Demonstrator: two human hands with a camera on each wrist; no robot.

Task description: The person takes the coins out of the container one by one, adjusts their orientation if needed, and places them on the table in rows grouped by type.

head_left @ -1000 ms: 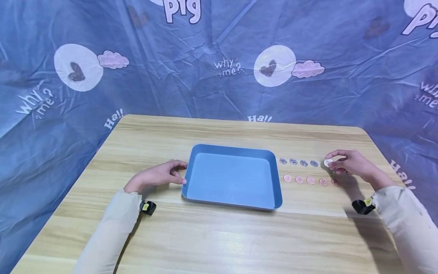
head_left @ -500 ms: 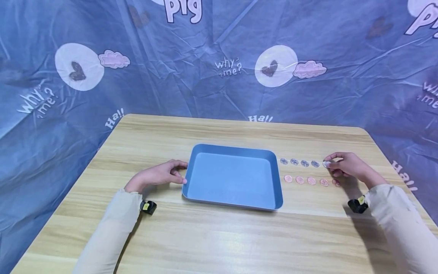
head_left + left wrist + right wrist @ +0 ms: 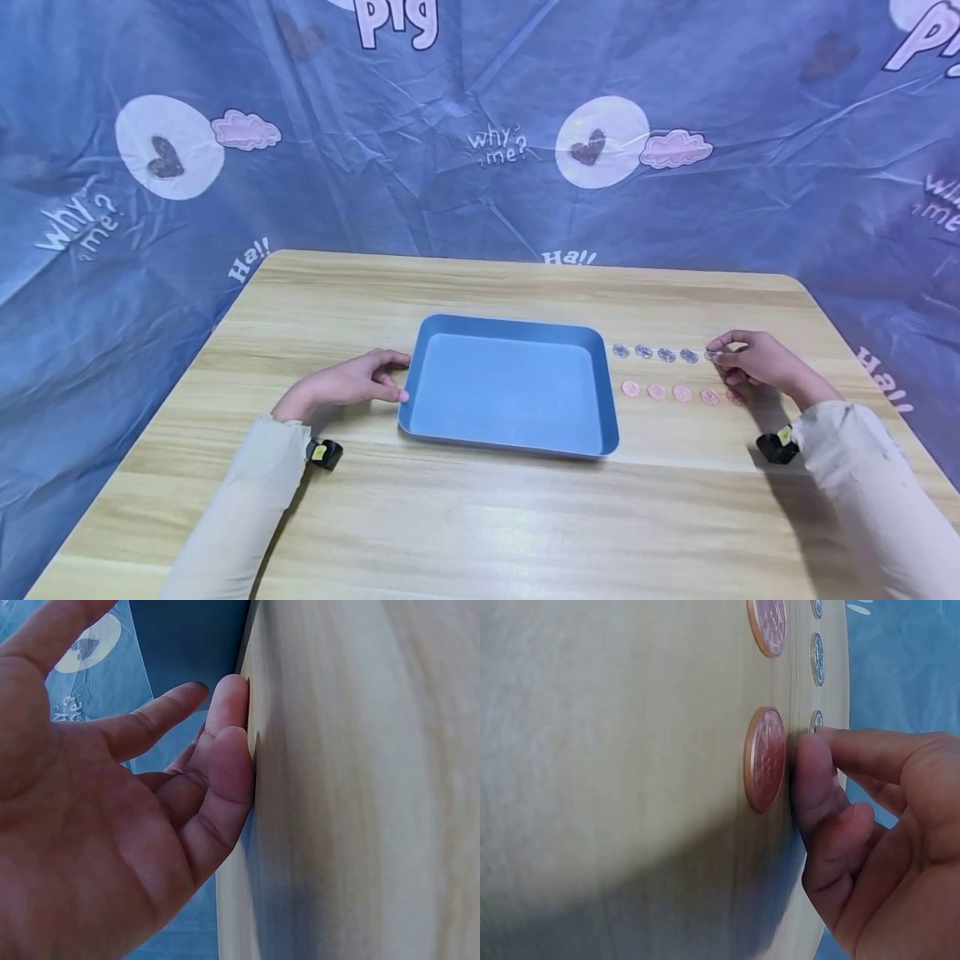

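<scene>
On the wooden table lies a blue rectangular tray (image 3: 506, 387). My left hand (image 3: 341, 387) is at its left side, thumb tip and fingertips touching the rim; the left wrist view shows the fingers (image 3: 225, 765) loosely spread, the lower ones resting on the tabletop. To the right of the tray, my right hand (image 3: 765, 367) pinches a silver coin (image 3: 817, 718) between thumb and fingertips, down at the right end of a row of silver coins (image 3: 666, 355). The fingers partly cover that coin. Nearer the body, a row of copper-coloured coins (image 3: 681, 393) runs alongside; its last one (image 3: 766, 760) lies beside the hand.
A blue patterned cloth (image 3: 420, 200) hangs behind and around the table (image 3: 480, 517). Both rows of coins start close to the tray's right wall. Each wrist carries a small black camera, such as the left one (image 3: 325, 454).
My right hand has moved slightly left, bringing the silver coin down to the end of the silver row, closer to its neighbour. The left hand and the tray have stayed in place.
</scene>
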